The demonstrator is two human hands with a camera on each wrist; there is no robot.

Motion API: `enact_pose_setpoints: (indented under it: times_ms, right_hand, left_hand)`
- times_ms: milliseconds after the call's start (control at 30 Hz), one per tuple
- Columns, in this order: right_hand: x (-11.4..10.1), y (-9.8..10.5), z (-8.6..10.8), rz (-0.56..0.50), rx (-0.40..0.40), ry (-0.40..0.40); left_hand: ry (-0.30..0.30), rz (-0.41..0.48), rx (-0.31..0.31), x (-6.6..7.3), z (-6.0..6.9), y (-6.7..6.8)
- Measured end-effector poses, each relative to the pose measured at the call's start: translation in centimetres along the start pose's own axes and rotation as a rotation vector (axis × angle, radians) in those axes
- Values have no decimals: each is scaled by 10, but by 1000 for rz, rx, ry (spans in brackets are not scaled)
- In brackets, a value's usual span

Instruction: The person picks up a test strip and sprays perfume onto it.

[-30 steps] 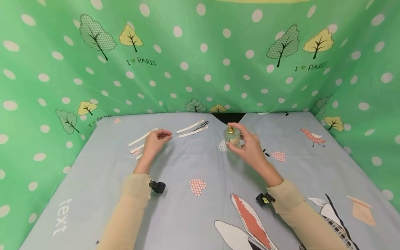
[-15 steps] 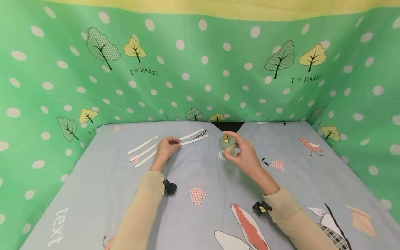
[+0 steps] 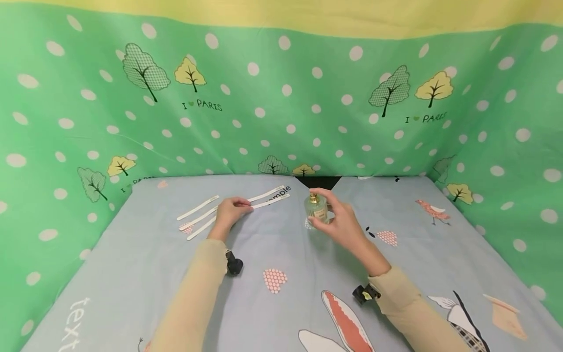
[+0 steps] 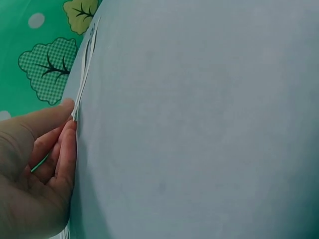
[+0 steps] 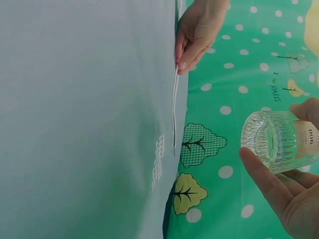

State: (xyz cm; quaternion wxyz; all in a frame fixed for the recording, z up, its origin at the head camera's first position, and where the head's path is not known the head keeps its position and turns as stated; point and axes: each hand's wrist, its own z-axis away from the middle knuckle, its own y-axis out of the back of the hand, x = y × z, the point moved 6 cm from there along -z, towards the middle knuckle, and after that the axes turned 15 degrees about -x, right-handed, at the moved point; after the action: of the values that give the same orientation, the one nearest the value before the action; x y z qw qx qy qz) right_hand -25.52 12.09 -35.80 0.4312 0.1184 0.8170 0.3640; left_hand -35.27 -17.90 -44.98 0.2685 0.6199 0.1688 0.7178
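Note:
My left hand (image 3: 232,213) pinches the near end of a white paper scent strip (image 3: 278,198) between thumb and fingers. Another scent strip (image 3: 269,193) lies just beyond it, nearly parallel. In the left wrist view, the thumb and fingertips of the left hand (image 4: 42,164) meet at the strips' ends (image 4: 84,74). My right hand (image 3: 344,226) holds a clear glass perfume bottle (image 3: 317,210) upright above the cloth, index finger on its gold sprayer top and thumb low on its side. Its ribbed base and pale label show in the right wrist view, where the bottle (image 5: 279,142) appears sideways.
Several more scent strips, one of them the farthest strip (image 3: 198,208), lie fanned left of my left hand. A grey-blue printed cloth (image 3: 246,313) covers the table. Green dotted curtains (image 3: 290,117) hang at the back and both sides.
My left hand has moved right from above the left-hand strips to the ends of the right-hand pair, and its fingers now hold one. The right hand keeps the bottle, shifted slightly left.

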Motion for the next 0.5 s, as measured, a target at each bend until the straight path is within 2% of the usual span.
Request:
enact_pose_setpoints:
  times_ms: [500]
  right_hand:
    - [3, -3, 4, 17, -29, -18]
  left_hand:
    - [16, -23, -10, 0, -3, 0]
